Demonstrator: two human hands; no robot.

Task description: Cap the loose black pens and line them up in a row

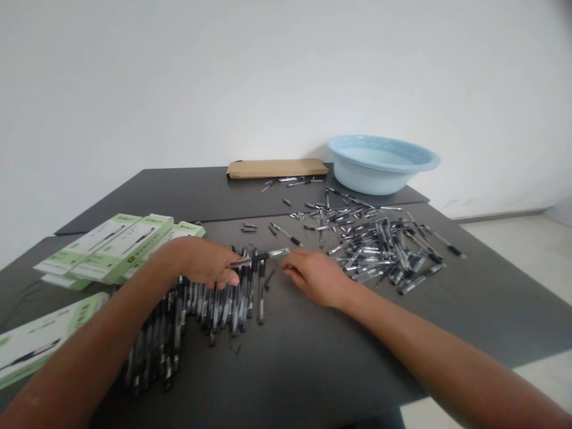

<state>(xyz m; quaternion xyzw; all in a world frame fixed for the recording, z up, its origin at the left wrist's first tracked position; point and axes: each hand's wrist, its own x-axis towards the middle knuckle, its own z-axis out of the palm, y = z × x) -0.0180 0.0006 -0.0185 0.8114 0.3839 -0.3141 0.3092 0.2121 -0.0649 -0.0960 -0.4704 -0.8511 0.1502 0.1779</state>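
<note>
My left hand [208, 262] is closed on a clear pen with a black grip [261, 257], which points to the right. My right hand [315, 275] is beside the far end of that pen, its fingertips pinched together; what they hold, if anything, is too small to make out. Under and in front of my left hand lie rows of black-and-clear pens [227, 307], side by side. Right of my right hand spreads a loose heap of clear pen parts [388, 247], and a single pen [286, 235] lies just beyond my hands.
Green-and-white pen boxes [120, 247] are stacked on the left, with another pen box [44, 336] nearer me. A flat brown cardboard piece [277, 168] and a light blue basin [379, 170] stand at the back of the dark table [313, 369], against the wall.
</note>
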